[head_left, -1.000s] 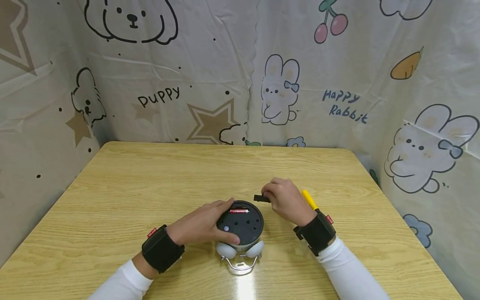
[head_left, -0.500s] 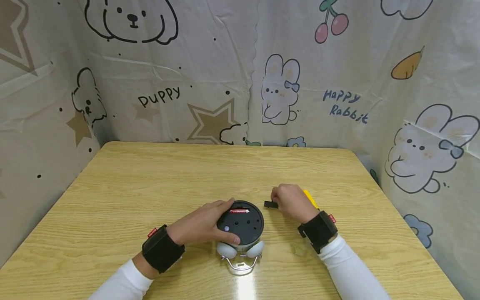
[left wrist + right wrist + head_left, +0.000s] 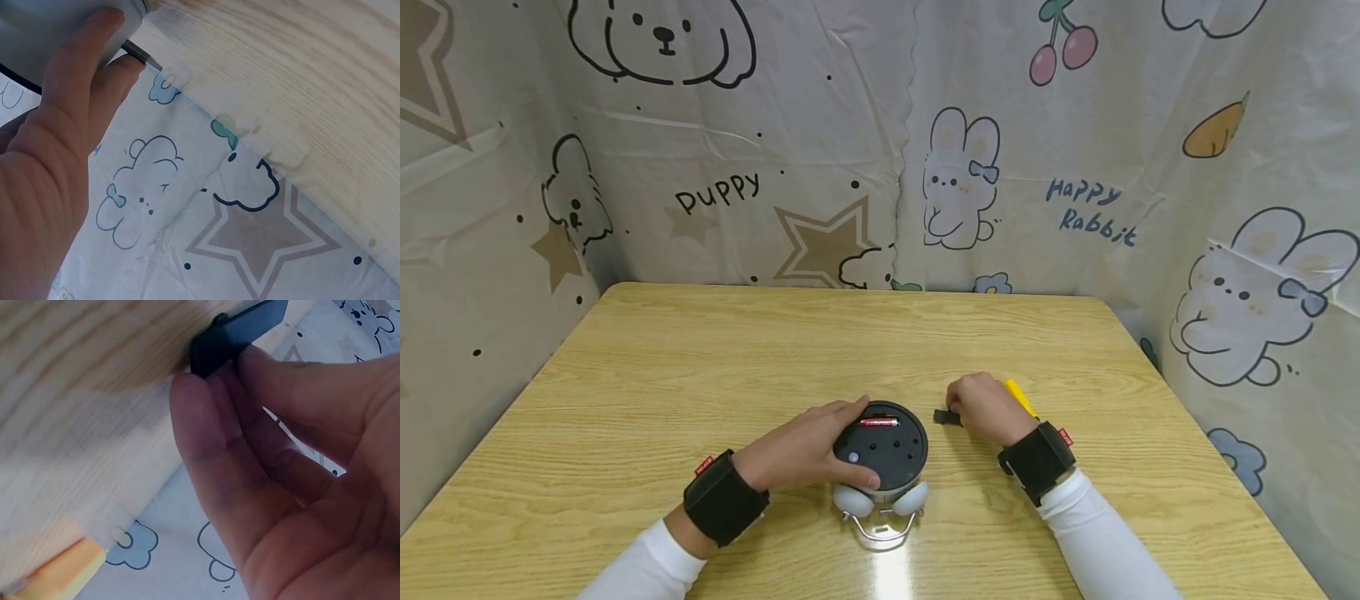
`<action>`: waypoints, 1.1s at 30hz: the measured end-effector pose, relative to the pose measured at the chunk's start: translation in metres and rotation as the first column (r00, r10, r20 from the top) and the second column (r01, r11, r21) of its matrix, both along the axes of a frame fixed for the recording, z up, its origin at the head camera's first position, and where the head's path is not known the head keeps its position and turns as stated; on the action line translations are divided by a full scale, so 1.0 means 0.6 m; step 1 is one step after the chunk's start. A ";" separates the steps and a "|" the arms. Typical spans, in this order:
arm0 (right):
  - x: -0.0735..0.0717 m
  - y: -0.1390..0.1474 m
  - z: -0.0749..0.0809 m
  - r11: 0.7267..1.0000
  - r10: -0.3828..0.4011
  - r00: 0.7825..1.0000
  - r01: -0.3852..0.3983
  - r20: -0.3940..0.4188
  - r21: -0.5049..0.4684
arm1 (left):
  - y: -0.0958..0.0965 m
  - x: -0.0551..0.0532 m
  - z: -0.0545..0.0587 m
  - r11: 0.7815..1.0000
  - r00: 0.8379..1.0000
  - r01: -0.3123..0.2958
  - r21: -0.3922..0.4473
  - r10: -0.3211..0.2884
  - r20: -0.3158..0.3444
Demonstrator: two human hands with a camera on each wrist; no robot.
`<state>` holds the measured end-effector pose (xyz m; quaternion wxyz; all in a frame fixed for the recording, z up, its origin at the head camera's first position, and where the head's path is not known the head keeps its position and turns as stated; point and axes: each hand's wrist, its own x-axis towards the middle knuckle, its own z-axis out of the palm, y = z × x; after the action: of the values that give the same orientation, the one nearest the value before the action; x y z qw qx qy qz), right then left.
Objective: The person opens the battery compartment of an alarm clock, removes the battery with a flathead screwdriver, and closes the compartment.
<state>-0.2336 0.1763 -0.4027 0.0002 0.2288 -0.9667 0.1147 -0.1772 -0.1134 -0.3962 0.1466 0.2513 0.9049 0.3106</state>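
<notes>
A twin-bell alarm clock lies face down on the table, its black back up and its bells and handle toward me. A red battery sits in the uncovered slot at the top of that back. My left hand grips the clock's left side, thumb over the back and fingers round the far rim. To the right of the clock, my right hand pinches a small black battery cover between thumb and fingertips, close over the table. The right wrist view shows the cover's flat face and a small tab.
A yellow-handled tool lies just beyond my right hand, partly hidden by the wrist. The wooden table ends at a printed curtain along the back and sides.
My right hand has moved right and a little toward me, down close to the table, carrying the battery cover away from the clock. The left hand and clock have stayed still.
</notes>
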 end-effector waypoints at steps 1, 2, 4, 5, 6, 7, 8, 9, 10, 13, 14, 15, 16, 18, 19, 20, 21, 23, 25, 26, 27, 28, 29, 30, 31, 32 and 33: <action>0.000 0.000 0.000 1.000 0.002 1.000 -0.002 0.002 0.002 | 0.000 0.000 0.000 1.000 1.000 -0.001 0.000 0.001 0.001; 0.000 0.000 0.000 1.000 0.001 1.000 -0.001 0.005 0.003 | 0.000 0.000 0.000 1.000 1.000 -0.001 0.000 0.001 0.001; 0.000 0.001 -0.001 1.000 0.005 1.000 -0.005 0.006 0.006 | 0.001 0.000 0.001 1.000 1.000 -0.003 -0.001 0.003 0.004; 0.000 0.001 -0.001 1.000 0.005 1.000 -0.005 0.007 0.007 | 0.001 0.001 0.001 1.000 1.000 -0.006 -0.003 0.006 0.007; 0.000 0.001 -0.001 1.000 0.006 1.000 -0.006 0.009 0.007 | 0.002 0.001 0.001 1.000 1.000 -0.009 -0.004 0.009 0.010; 0.000 0.002 -0.001 1.000 0.005 1.000 -0.005 0.010 0.009 | 0.002 0.001 0.002 1.000 1.000 -0.013 -0.005 0.013 0.014; 0.000 0.002 0.000 1.000 0.004 1.000 -0.004 0.010 0.012 | 0.003 0.002 0.002 1.000 1.000 -0.017 -0.006 0.017 0.017; 0.001 0.003 0.001 1.000 0.002 1.000 -0.002 0.010 0.013 | 0.003 0.002 0.002 1.000 1.000 -0.020 -0.007 0.021 0.021; 0.002 0.003 0.003 1.000 -0.001 1.000 0.000 0.012 0.015 | 0.003 0.002 0.003 1.000 0.999 -0.025 -0.007 0.025 0.024; 0.004 0.005 0.008 1.000 -0.001 1.000 0.001 0.009 0.015 | 0.003 0.003 0.003 0.999 0.999 -0.031 -0.007 0.031 0.028; 0.004 0.006 0.009 1.000 -0.001 1.000 0.001 0.011 0.014 | 0.003 0.003 0.003 1.000 0.999 -0.030 -0.006 0.031 0.029; 0.005 0.007 0.010 1.000 -0.003 1.000 0.003 0.017 0.012 | 0.003 0.003 0.003 1.000 0.999 -0.028 -0.005 0.028 0.029; 0.004 0.008 0.011 1.000 -0.004 1.000 0.003 0.019 0.011 | 0.003 0.003 0.003 1.000 0.999 -0.026 -0.003 0.026 0.030; 0.005 0.009 0.013 1.000 -0.019 0.999 0.019 0.031 0.006 | 0.003 0.002 0.002 1.000 0.999 -0.020 -0.003 0.020 0.029; 0.005 0.010 0.014 1.000 -0.028 0.999 0.028 0.039 0.002 | 0.003 0.002 0.002 1.000 0.999 -0.016 -0.004 0.016 0.028; 0.004 0.011 0.014 0.999 -0.039 0.998 0.039 0.046 0.000 | 0.003 0.002 0.001 1.000 1.000 -0.013 -0.005 0.013 0.026; 0.004 0.012 0.015 0.999 -0.047 0.998 0.047 0.050 -0.003 | 0.003 0.001 0.001 1.000 1.000 -0.011 -0.005 0.011 0.022; 0.003 0.014 0.016 0.998 -0.066 0.996 0.067 0.055 -0.011 | 0.002 0.001 0.001 1.000 1.000 -0.005 -0.004 0.005 0.011; 0.002 0.018 0.018 0.997 -0.076 0.996 0.077 0.051 -0.022 | 0.001 0.001 0.000 1.000 1.000 0.003 0.000 -0.003 0.002; 0.001 0.021 0.019 0.997 -0.078 0.996 0.079 0.044 -0.024 | 0.001 0.000 -0.001 1.000 1.000 0.008 0.004 -0.008 -0.004; 0.001 0.023 0.021 0.996 -0.083 0.996 0.084 0.036 -0.027 | 0.001 0.000 -0.001 1.000 1.000 0.011 0.007 -0.011 -0.009; 0.000 0.025 0.023 0.995 -0.091 0.995 0.092 0.028 -0.028 | 0.001 0.000 -0.001 1.000 1.000 0.015 0.010 -0.015 -0.013; 0.000 0.028 0.024 0.994 -0.100 0.995 0.101 0.022 -0.031 | 0.001 -0.001 -0.001 1.000 1.000 0.018 0.013 -0.018 -0.016; -0.001 0.030 0.026 0.994 -0.108 0.994 0.109 0.014 -0.028 | 0.001 -0.001 -0.001 1.000 1.000 0.018 0.013 -0.018 -0.016; -0.001 0.033 0.027 0.993 -0.119 0.993 0.119 0.007 -0.025 | 0.001 -0.001 -0.001 1.000 1.000 0.017 0.014 -0.017 -0.017; -0.002 0.035 0.028 0.991 -0.133 0.991 0.133 0.006 -0.021 | 0.001 -0.001 -0.001 1.000 1.000 0.017 0.014 -0.017 -0.016; -0.002 0.037 0.029 0.989 -0.145 0.989 0.146 0.007 -0.019 | 0.001 -0.001 -0.001 1.000 1.000 0.015 0.014 -0.015 -0.015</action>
<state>-0.2350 0.1984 -0.3855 0.0080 0.1574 -0.9796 0.1243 -0.1775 -0.1128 -0.3967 0.1405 0.2614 0.9019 0.3139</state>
